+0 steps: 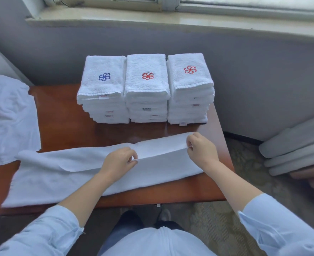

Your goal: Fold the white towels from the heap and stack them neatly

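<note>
One heap of white towels point(6, 117) runs off the left edge, so its full extent is out of view. Beside it a long towel point(60, 172) lies across the desk point(64, 117), half folded lengthwise. The left hand point(118, 159) pinches the towel's raised edge near the middle, its fingertips partly hidden. The right hand point(201, 147) pinches the same edge farther right. Behind them stand three folded stacks point(147, 87), their label text unreadable.

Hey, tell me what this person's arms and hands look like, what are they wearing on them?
Both arms wear light blue long sleeves. The left sleeve and right sleeve are pushed up, leaving the forearms bare, with loose, bunched cuffs. The left hand and right hand are bare: no gloves, and no rings, watch or bracelet visible.
</note>
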A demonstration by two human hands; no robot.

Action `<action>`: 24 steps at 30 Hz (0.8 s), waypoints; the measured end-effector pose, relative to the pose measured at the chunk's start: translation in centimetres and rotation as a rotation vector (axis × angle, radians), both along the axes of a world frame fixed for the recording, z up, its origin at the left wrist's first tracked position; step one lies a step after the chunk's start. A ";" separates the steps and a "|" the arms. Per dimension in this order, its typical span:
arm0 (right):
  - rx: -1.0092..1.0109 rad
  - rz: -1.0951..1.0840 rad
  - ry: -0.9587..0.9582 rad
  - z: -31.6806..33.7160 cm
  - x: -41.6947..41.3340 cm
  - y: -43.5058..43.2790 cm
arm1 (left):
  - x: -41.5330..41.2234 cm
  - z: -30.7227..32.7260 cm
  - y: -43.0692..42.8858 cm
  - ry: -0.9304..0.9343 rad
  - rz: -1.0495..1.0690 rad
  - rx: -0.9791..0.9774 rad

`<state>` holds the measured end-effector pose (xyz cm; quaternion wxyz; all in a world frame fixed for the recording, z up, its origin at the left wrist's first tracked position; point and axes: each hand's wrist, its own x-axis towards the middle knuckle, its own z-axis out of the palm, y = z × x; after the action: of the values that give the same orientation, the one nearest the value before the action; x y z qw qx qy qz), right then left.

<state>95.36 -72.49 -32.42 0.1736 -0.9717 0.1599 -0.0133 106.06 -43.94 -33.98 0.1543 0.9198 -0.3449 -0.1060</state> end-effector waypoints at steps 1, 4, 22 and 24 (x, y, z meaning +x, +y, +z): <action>0.001 -0.004 0.007 -0.2 -0.5 0.2 | -0.6 -0.3 0.1 0.008 -0.001 0.022; -0.027 0.003 0.017 -1.1 -1.9 0.5 | -2.0 -1.0 0.1 0.032 0.010 0.055; 0.130 0.223 0.223 -4.3 -5.5 5.6 | -5.0 -3.9 -0.4 0.229 -0.027 0.224; 0.085 0.277 0.283 -4.6 -5.5 6.2 | -5.2 -4.1 -0.5 0.193 -0.073 0.252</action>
<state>89.90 -66.27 -37.06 0.1902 -0.9684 0.0478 0.1541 100.85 -44.47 -38.08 0.0661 0.9043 -0.3455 -0.2417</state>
